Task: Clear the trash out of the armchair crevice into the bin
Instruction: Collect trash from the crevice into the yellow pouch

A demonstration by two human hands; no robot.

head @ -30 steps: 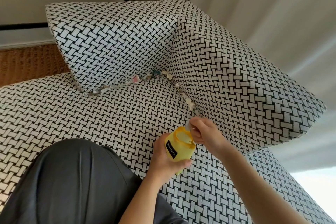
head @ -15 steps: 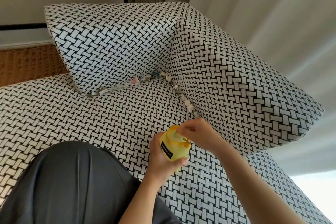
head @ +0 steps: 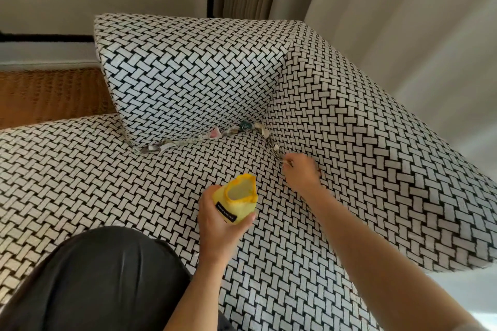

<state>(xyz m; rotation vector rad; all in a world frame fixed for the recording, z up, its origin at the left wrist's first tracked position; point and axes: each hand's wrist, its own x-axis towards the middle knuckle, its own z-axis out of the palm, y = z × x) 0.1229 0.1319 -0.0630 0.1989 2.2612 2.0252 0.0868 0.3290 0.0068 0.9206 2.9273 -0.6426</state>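
Now, left hand (head: 218, 226) holds the yellow bin (head: 238, 204) and right hand (head: 302, 172) is at the armchair (head: 107, 169) crevice (head: 279, 154).
Left fingers and thumb are wrapped round the soft bin, which is off the seat, mouth open and tipped up. Up and right of the bin, the right fingertips (head: 285, 162) are bunched together at the seam. Blur there, so cannot tell if they pinch a scrap. Trash (head: 215, 133) sits well above the bin, a line of paper scraps wedged along the back seam. It turns the corner and runs down the side seam toward the right hand. Below-left of the bin is a dark trouser knee (head: 107, 277). Far upper left of the bin is a wicker panel (head: 53, 94), and far upper right a pale curtain (head: 403, 35).
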